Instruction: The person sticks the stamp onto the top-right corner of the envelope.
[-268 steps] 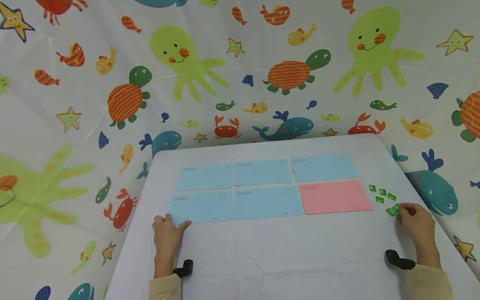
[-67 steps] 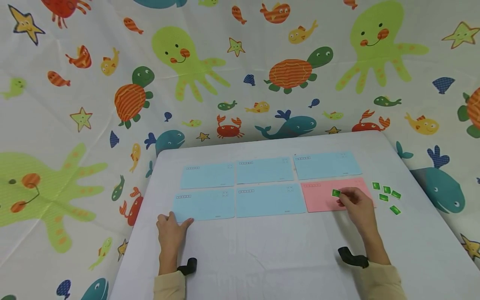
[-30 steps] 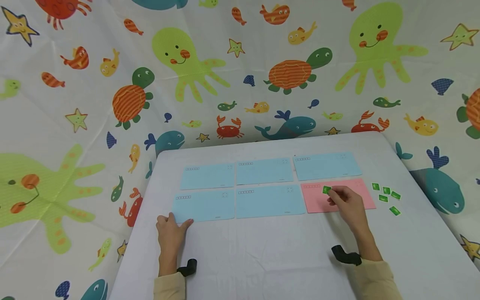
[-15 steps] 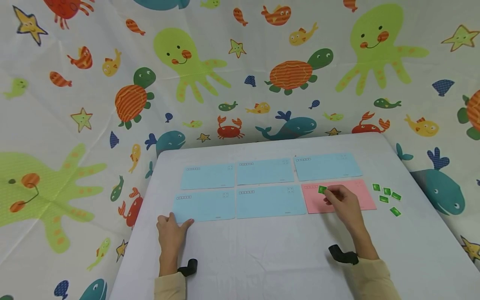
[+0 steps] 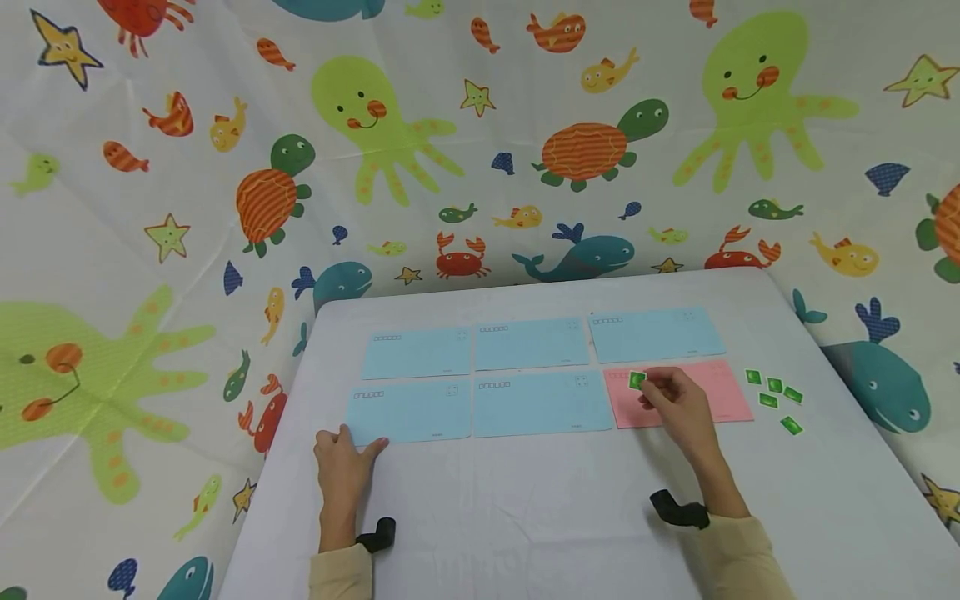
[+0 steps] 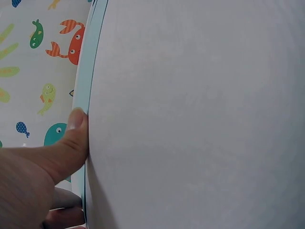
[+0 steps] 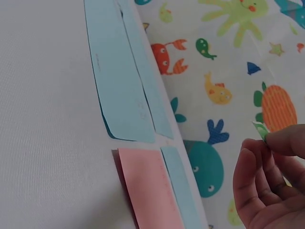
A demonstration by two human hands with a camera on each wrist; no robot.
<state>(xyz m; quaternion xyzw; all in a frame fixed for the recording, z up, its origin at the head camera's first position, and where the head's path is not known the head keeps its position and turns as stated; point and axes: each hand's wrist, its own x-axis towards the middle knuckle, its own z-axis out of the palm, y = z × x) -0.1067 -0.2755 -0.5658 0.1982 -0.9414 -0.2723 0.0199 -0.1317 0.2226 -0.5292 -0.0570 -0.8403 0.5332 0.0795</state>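
My right hand (image 5: 684,412) pinches a small green postage stamp (image 5: 637,380) between thumb and fingertips, held above the left part of a pink envelope (image 5: 727,400). The right wrist view shows the stamp (image 7: 259,129) tilted, nearly edge-on, clear of the envelopes. At the near left corner of a blue envelope (image 5: 408,414) rests my left hand (image 5: 341,468), thumb and index finger spread. In the left wrist view its thumb (image 6: 74,138) touches that envelope's edge; the other fingers are partly hidden.
Several blue envelopes (image 5: 416,354) lie in two rows on the white table (image 5: 540,517), the pink one at the near right. Several loose green stamps (image 5: 768,401) lie right of them. A patterned sea-animal cloth (image 5: 480,179) hangs behind.
My right hand took a stamp from the loose ones on the right and carried it left over the pink envelope, drifting slightly further left lately. My left hand has stayed at its corner.
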